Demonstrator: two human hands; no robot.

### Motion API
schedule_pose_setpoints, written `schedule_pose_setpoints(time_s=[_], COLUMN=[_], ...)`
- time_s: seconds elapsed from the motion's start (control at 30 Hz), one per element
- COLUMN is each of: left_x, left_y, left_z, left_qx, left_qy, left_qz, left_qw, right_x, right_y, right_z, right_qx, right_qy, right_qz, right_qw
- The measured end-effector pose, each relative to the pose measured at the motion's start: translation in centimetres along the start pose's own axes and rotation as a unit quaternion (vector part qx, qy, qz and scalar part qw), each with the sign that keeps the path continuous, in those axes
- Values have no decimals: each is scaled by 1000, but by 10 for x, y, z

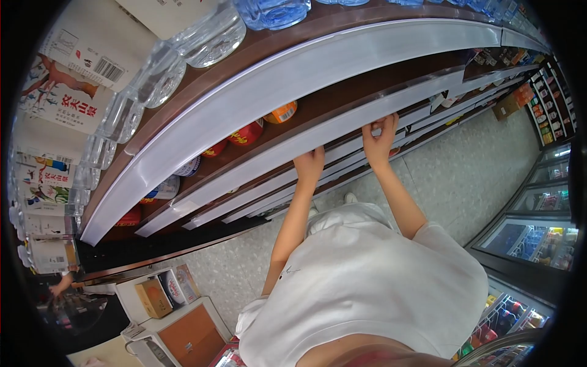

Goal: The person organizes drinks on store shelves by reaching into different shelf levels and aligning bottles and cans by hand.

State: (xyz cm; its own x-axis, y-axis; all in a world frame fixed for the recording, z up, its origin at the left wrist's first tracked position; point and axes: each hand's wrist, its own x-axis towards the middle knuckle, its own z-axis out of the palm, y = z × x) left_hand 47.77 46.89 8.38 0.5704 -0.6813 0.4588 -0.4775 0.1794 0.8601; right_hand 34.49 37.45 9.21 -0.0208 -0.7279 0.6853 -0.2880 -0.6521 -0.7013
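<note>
My left hand (pixel 310 164) is at the lower border of a long white shelf edge strip (pixel 263 160), with its fingers bent inward and their tips partly hidden. Farther right along this strip is my right hand (pixel 380 136), its thumb and fingers curled toward each other. Whatever may lie between the fingers of either hand is too small or too hidden to make out. On the shelf behind the strip stand red-labelled cans (pixel 247 133), an orange-labelled container (pixel 282 112) and blue-and-white cans (pixel 166 186).
Large water bottles (pixel 211 43) line the upper shelf, above a wide pale strip (pixel 293 67). Lit glass-door coolers (pixel 529 241) stand at the right. A cardboard box (pixel 513 103) rests by the far shelves. Boxes (pixel 154 298) sit on a counter at lower left, near another person's hand (pixel 61 285).
</note>
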Motion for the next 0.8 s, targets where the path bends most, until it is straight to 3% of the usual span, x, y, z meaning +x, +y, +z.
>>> schedule_pose_setpoints(time_s=[0.27,0.53,0.6,0.8], left_x=[0,3,3,5], left_y=[-31,-39,-32,-23], left_z=[6,11,10,10], left_qx=[40,60,60,42], left_qy=[-42,-54,-57,-47], left_qz=[-55,-3,-7,-23], left_qw=[997,997,997,998], right_x=[3,8,10,28], right_y=[4,4,16,11], right_z=[-1,-2,-2,-2], right_qx=[38,27,-92,-103], right_qy=[-21,-93,-165,-209], right_qz=[48,77,-31,-42], right_qw=[998,992,982,972])
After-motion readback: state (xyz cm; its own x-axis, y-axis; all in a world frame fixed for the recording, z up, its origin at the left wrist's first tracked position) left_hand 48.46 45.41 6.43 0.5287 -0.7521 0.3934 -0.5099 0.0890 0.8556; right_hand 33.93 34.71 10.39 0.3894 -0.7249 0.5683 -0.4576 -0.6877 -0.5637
